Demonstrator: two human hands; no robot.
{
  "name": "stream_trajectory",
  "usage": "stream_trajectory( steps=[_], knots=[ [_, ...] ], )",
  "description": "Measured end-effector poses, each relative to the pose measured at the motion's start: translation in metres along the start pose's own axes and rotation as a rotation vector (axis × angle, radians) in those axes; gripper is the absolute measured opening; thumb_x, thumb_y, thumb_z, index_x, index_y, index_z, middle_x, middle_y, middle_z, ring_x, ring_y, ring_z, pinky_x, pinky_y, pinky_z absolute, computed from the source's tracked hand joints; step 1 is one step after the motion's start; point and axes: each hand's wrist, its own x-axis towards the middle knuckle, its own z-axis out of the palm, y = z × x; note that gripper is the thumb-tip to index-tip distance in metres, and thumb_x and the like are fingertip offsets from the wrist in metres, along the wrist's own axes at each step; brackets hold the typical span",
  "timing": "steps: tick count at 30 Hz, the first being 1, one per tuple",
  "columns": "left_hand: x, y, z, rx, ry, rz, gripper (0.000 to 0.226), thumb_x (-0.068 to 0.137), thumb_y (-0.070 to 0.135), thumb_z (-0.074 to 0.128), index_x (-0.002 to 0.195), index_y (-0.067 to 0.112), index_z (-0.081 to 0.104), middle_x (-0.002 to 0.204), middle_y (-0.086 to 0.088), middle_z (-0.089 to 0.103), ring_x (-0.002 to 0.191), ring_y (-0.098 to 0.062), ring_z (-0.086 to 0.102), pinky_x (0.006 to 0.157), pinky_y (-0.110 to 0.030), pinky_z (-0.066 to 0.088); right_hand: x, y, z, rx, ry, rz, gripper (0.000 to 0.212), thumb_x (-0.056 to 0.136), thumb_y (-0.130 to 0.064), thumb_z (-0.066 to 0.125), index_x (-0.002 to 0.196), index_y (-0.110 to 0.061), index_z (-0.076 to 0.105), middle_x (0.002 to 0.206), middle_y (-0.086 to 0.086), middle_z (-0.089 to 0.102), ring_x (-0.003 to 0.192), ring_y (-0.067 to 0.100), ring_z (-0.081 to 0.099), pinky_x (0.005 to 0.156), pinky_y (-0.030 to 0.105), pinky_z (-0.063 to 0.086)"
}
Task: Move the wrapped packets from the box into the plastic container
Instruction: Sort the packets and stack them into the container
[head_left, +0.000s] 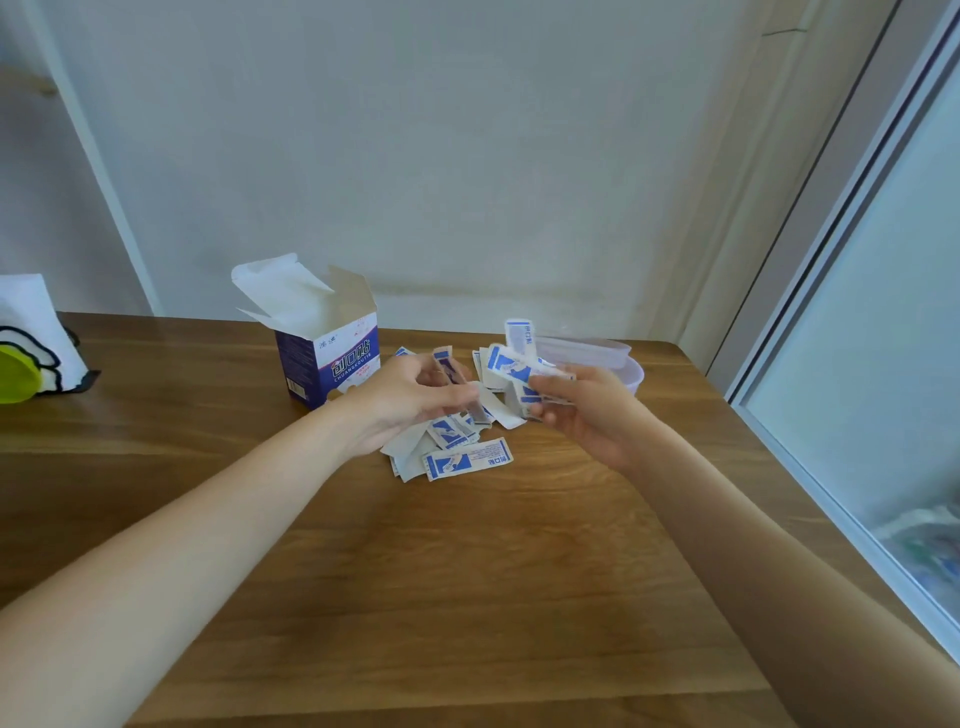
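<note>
Both hands busy — right hand (576, 410) grips a bunch of packets (519, 371), left hand (410, 400) pinches one packet (445, 364) over the bench (467, 571) pile.

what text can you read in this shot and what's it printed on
"创口贴": large white characters on the blue front of the open box.
"CHUANGKOUTIE": small white line under those characters on the box.
"创口贴": blue characters at the end of the loose packet lying on the table.
Small print at the top of the box front, the barcode and the other packets' print are too blurred to read.
</note>
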Motion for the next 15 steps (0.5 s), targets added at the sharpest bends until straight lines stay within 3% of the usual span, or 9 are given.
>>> stream_trajectory(
  steps=[6, 9, 11, 15],
  knots=[
    [0.0, -0.006, -0.002, 0.085, 0.186, -0.074, 0.014, 0.083, 0.008, 0.066, 0.096, 0.008, 0.062, 0.098, -0.016, 0.07, 0.08, -0.018, 0.07, 0.079, -0.03, 0.058, -0.003, 0.012, 0.009, 0.336, -0.09, 0.122, 0.016, 0.089, 0.0, 0.056, 0.105, -0.001, 0.054, 0.104, 0.018, 0.06, 0.057, 0.014, 0.068, 0.049, 0.015, 0.054],
    [0.0, -0.01, 0.0, -0.016, 0.206, -0.087, 0.027, 0.083, 0.005, 0.066, 0.109, 0.004, 0.059, 0.105, -0.016, 0.069, 0.086, -0.023, 0.071, 0.085, -0.035, 0.056, -0.002, 0.017, 0.018, 0.401, -0.055, 0.155, 0.011, 0.088, -0.004, 0.058, 0.099, -0.005, 0.056, 0.091, 0.012, 0.064, 0.051, 0.01, 0.064, 0.044, 0.014, 0.05],
    [-0.004, -0.01, 0.009, -0.131, 0.164, -0.083, 0.028, 0.086, 0.002, 0.061, 0.114, 0.0, 0.055, 0.104, -0.016, 0.069, 0.086, -0.023, 0.07, 0.08, -0.029, 0.057, -0.002, 0.021, 0.028, 0.397, -0.025, 0.146, 0.01, 0.088, -0.007, 0.06, 0.097, -0.007, 0.058, 0.083, 0.007, 0.064, 0.045, 0.006, 0.057, 0.037, 0.011, 0.042],
    [-0.006, -0.007, 0.021, -0.292, 0.088, -0.07, 0.038, 0.087, -0.005, 0.055, 0.124, -0.003, 0.047, 0.107, -0.019, 0.067, 0.084, -0.022, 0.07, 0.074, -0.023, 0.058, 0.0, 0.028, 0.044, 0.262, 0.042, 0.064, 0.002, 0.088, -0.01, 0.061, 0.09, -0.011, 0.062, 0.079, 0.002, 0.062, 0.052, 0.007, 0.047, 0.04, 0.013, 0.038]
  ],
)
